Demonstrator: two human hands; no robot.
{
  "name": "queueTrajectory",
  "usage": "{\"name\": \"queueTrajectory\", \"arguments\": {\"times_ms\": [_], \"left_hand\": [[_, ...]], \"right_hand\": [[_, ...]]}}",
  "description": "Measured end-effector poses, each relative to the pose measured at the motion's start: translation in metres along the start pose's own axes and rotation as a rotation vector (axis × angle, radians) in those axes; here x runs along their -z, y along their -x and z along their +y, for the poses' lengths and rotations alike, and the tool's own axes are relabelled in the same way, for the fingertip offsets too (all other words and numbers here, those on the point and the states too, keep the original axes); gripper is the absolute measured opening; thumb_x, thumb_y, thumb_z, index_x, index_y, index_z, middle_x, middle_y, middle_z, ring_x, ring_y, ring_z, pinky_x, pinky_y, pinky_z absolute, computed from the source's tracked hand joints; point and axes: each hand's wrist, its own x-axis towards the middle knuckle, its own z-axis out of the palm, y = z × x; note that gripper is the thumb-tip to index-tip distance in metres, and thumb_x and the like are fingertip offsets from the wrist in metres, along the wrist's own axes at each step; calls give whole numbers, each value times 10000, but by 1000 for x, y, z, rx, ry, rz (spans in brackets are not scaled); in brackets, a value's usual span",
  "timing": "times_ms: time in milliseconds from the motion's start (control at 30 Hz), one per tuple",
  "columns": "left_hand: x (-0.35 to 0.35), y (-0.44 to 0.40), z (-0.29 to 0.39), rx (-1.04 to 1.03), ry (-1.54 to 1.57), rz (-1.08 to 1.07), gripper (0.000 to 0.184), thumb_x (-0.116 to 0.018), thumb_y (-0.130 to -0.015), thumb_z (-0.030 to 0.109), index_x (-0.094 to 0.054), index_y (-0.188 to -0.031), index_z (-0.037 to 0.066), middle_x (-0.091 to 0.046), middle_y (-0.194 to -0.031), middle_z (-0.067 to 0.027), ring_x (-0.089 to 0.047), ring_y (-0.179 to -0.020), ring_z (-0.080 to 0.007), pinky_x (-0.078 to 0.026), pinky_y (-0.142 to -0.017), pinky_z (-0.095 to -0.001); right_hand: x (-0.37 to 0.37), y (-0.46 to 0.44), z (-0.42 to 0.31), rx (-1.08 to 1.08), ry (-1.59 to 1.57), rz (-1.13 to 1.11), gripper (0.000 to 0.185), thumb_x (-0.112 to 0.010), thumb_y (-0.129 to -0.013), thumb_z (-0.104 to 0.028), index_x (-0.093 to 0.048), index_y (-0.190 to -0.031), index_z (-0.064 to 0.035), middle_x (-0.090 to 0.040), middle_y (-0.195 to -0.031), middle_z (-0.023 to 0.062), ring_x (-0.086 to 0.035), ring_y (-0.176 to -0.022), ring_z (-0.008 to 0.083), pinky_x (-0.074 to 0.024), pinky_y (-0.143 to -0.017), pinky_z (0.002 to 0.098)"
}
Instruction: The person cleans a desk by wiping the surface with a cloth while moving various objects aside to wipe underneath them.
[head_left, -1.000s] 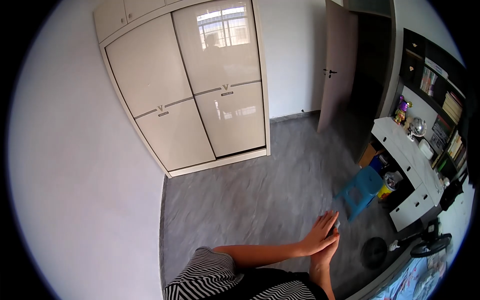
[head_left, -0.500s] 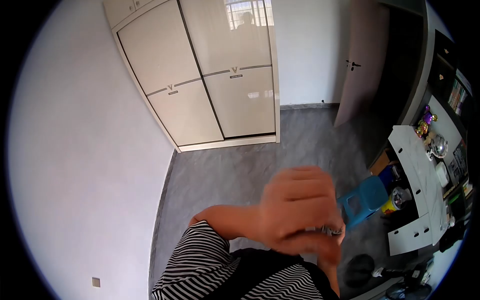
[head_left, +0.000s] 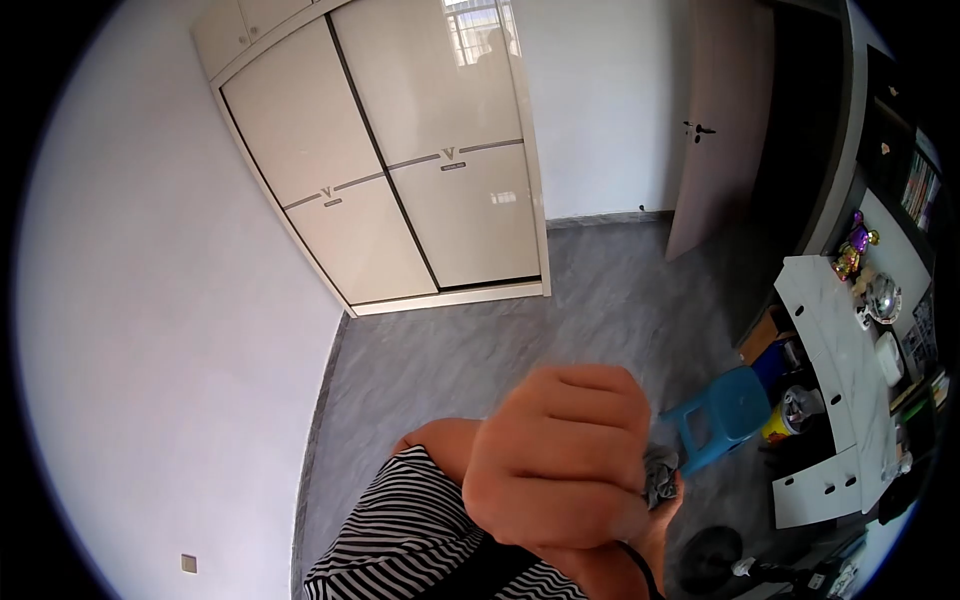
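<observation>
My left hand is a closed fist in front of my chest, large and near the camera, with the backs of its fingers toward me. From its right side sticks out a bunched grey cloth, gathered between my two hands. My right hand is mostly hidden behind the left fist; only its outer edge shows, curled against the cloth. A dark band lies by the right wrist. How much cloth is inside each hand is hidden. A black-and-white striped sleeve covers the upper left arm.
A cream sliding-door wardrobe stands ahead. A door hangs open at the far right. A blue stool is beside the white desk, near a bin. A fan-like black base stands lower right.
My left fist has moved left and slightly down, turning its fingers more toward me. More of the grey cloth shows at its right side. The view has shifted slightly.
</observation>
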Motion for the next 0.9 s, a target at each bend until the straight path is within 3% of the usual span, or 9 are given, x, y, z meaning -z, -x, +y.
{"name": "queueTrajectory", "arguments": {"times_ms": [100,200,267,367,533,567,667,733,900], "left_hand": [[8,3,-27,6,28,-11,392,-682,-903,323,-618,-681,6,-546,-616,-47,-520,-495,-176,-446,-498,-325],[15,1,-49,21,80,-2,378,-659,-920,295,-620,-681,6,-553,-632,-53,-529,-513,-178,-454,-513,-329],[21,1,-68,19,112,11,374,-648,-928,285,-622,-681,5,-555,-638,-57,-532,-519,-180,-456,-518,-329],[32,3,-98,-35,188,73,364,-681,-904,288,-625,-688,0,-550,-623,-57,-526,-508,-181,-457,-515,-331],[49,8,-152,40,175,135,406,-735,-865,343,-618,-669,7,-538,-586,-39,-506,-476,-165,-458,-509,-317],[50,7,-163,54,199,136,406,-735,-865,343,-618,-669,7,-538,-586,-39,-506,-476,-165,-458,-509,-317],[44,6,-199,49,350,113,432,-739,-856,376,-613,-664,11,-537,-586,-34,-495,-469,-153,-452,-501,-303],[34,14,-219,76,413,19,438,-740,-852,386,-611,-664,12,-532,-586,-29,-493,-472,-145,-446,-495,-292],[-21,35,-264,171,683,-47,426,-725,-861,390,-615,-696,14,-524,-609,-20,-482,-472,-139,-443,-485,-290]], "right_hand": [[-13,-13,-4,43,47,-103,489,-494,-914,-382,-575,-1263,-50,-608,-1254,120,-563,-1182,284,-370,-1092,488],[-32,-28,-11,155,87,28,494,-486,-919,-379,-561,-1277,-47,-600,-1267,120,-554,-1192,286,-365,-1096,492],[-27,-45,-20,176,68,-7,482,-481,-922,-378,-570,-1261,-47,-604,-1260,116,-554,-1192,284,-366,-1096,486],[-31,-74,-27,199,55,-98,463,-469,-930,-377,-584,-1232,-45,-611,-1243,113,-555,-1189,280,-371,-1095,475],[-73,-128,-26,220,139,-97,450,-466,-933,-374,-590,-1207,-40,-616,-1218,120,-558,-1182,273,-374,-1093,461],[-67,-144,-29,181,127,-189,451,-470,-931,-371,-588,-1206,-34,-617,-1214,123,-561,-1177,274,-375,-1092,453],[-108,-153,-25,244,34,41,447,-496,-921,-354,-592,-1195,-14,-633,-1182,134,-575,-1156,283,-398,-1073,426],[-104,-160,-25,226,-60,-12,446,-512,-914,-343,-595,-1192,-4,-640,-1174,148,-590,-1136,300,-428,-1051,423],[-83,-153,-42,371,-161,98,435,-520,-910,-321,-599,-1184,7,-642,-1178,161,-608,-1111,305,-463,-1025,440]]}}
